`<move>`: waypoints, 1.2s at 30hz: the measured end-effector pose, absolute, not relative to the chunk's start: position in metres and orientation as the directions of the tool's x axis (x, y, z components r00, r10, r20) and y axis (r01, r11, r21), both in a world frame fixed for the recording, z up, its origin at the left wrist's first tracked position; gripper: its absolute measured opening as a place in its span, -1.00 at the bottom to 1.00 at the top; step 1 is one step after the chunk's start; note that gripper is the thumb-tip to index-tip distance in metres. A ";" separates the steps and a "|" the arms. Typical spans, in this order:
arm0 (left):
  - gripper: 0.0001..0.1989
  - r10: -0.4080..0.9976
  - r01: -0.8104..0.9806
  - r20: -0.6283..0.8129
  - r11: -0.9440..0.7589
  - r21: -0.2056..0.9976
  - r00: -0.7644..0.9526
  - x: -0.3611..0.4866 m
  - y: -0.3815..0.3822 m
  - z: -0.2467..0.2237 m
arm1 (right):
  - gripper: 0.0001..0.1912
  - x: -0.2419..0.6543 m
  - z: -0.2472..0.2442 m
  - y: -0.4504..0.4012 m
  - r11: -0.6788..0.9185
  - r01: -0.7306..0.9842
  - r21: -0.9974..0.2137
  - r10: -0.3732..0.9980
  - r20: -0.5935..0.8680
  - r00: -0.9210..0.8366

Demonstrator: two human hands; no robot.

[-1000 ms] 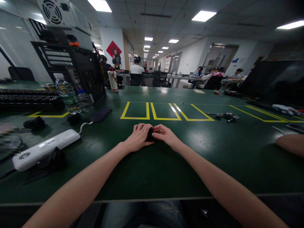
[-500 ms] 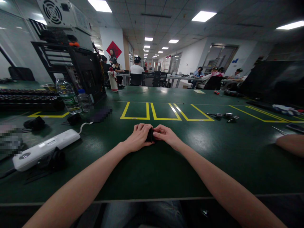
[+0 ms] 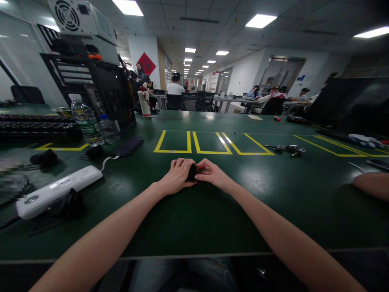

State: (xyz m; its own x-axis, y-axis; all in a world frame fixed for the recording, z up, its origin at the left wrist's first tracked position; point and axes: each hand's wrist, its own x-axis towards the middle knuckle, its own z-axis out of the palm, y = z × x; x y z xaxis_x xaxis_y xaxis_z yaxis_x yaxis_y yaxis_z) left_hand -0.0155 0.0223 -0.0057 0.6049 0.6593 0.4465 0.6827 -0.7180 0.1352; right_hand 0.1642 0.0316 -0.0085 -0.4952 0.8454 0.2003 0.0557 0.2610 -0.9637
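Note:
Between my hands, low over the green table (image 3: pixel 206 219), is a small black block-like piece (image 3: pixel 191 173). My left hand (image 3: pixel 178 175) is wrapped over it from the left, so most of the piece is hidden and its kind cannot be made out. On the right side, my right hand (image 3: pixel 211 173) has thumb and forefinger pinched together at the piece's edge. Whether those fingertips grip the piece or only something small on it is not visible. Both forearms reach in from the near table edge.
Left stand a white power strip (image 3: pixel 60 190), dark cable parts (image 3: pixel 68 202), water bottles (image 3: pixel 86 121) and a black computer case (image 3: pixel 112 97). Yellow tape outlines (image 3: pixel 173 151) lie ahead. Metal connectors (image 3: pixel 285 149) sit to the right. Another person's arm (image 3: pixel 372 185) rests at the right edge.
My right thumb and fingers have shifted slightly at the piece's edge, and a bit more of its black side shows. My left hand stays in place.

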 end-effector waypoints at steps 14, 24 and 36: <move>-0.45 0.668 0.689 0.443 -0.711 0.143 0.597 -0.015 0.022 -0.006 | -0.70 0.164 -0.008 0.032 0.217 0.067 -0.974 0.856 0.157 -0.493; -0.45 0.665 0.685 0.441 -0.715 0.141 0.603 -0.015 0.021 -0.004 | -0.75 0.162 -0.007 0.031 0.195 0.064 -0.979 0.879 0.145 -0.455; -0.47 0.666 0.683 0.439 -0.716 0.146 0.604 -0.016 0.022 -0.005 | -0.67 0.164 -0.004 0.029 0.229 0.045 -0.972 0.832 0.172 -0.527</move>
